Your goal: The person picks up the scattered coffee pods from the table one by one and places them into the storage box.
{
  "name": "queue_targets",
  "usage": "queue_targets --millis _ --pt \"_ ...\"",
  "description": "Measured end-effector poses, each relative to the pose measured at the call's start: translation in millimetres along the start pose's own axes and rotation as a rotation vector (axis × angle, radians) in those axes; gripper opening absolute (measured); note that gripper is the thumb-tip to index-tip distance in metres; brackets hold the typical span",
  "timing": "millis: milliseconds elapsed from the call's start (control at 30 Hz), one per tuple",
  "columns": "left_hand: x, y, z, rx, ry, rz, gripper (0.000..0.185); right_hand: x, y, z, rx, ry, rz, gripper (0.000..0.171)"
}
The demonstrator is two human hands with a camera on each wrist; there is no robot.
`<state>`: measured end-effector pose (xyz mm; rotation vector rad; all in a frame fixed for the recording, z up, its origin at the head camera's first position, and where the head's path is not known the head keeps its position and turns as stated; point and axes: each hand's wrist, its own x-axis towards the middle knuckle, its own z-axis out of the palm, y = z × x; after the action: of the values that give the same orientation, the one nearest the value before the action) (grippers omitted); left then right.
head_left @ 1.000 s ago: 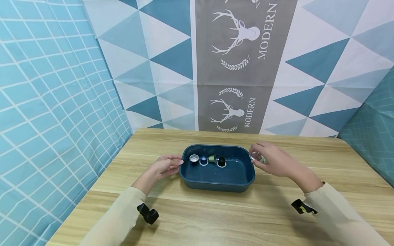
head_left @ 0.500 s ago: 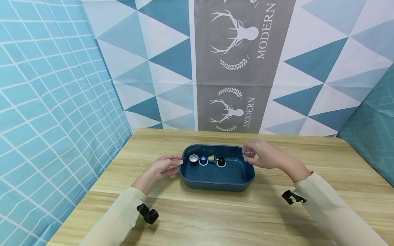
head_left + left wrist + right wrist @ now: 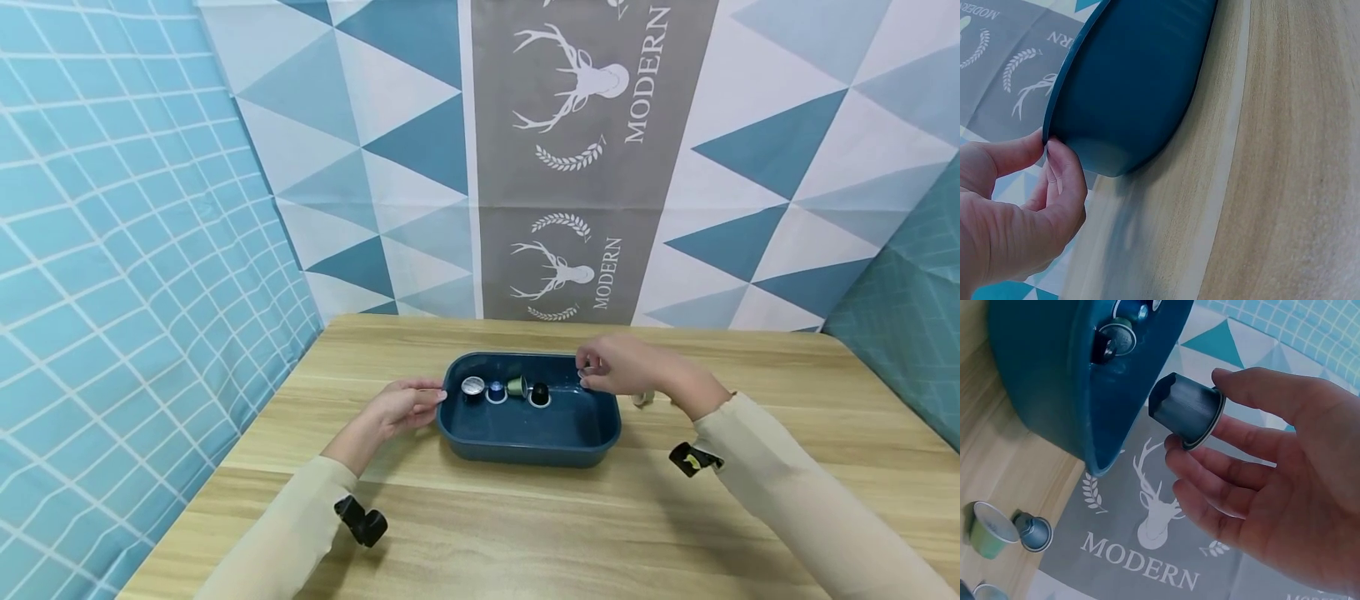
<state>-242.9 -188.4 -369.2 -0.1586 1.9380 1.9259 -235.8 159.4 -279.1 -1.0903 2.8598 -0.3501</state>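
Observation:
My left hand [image 3: 403, 404] pinches the left rim of a dark blue tray [image 3: 525, 457], thumb and forefinger right at its edge in the left wrist view. Over the tray's back right corner, my right hand [image 3: 622, 364] holds a blue-grey coffee capsule [image 3: 1185, 409] between thumb and fingers by its flanged end. Toward the tray's left half, other capsules stand in a rough row: a dark silver-lidded one [image 3: 472, 387], a blue one [image 3: 496, 390], a green one [image 3: 516, 387] lying on its side and a black one [image 3: 539, 395].
Outside the tray on the wooden table [image 3: 480, 533], a green capsule [image 3: 988, 531] and a blue capsule [image 3: 1033, 532] lie close together, with another partly cut off by the frame edge. My right hand partly covers this spot in the head view. A patterned backdrop [image 3: 555, 167] rises behind the table.
My right hand has moved left with the capsule, from beside the tray's right rim to over its back right corner. My left hand and the tray stay put.

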Motion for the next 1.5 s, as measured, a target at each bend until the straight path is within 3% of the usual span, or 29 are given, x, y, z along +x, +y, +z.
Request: queue_targets --millis 700,1000,1200,1333,1500 --pt "1.5 -0.7 -0.3 -0.01 -0.015 0.01 0.05 36.6 -12.5 3.6 -0.018 -0.145 0.041 0.017" --pt "0.3 -0.1 1.7 0.001 -0.002 0.007 0.049 52.9 -17.8 6.0 -0.099 -0.172 0.034 0.012" --pt "-1.1 -0.2 2.1 0.036 0.016 0.0 0.049 64.8 -24.0 9.0 -0.151 -0.189 0.101 0.01" --pt "-1.6 -0.3 2.2 0.04 0.021 -0.002 0.049 72.0 -27.7 13.7 -0.176 -0.206 0.166 0.017" --pt "-1.8 0.5 3.1 0.037 0.03 -0.009 0.048 78.0 -32.3 19.7 -0.221 -0.241 0.201 0.044"
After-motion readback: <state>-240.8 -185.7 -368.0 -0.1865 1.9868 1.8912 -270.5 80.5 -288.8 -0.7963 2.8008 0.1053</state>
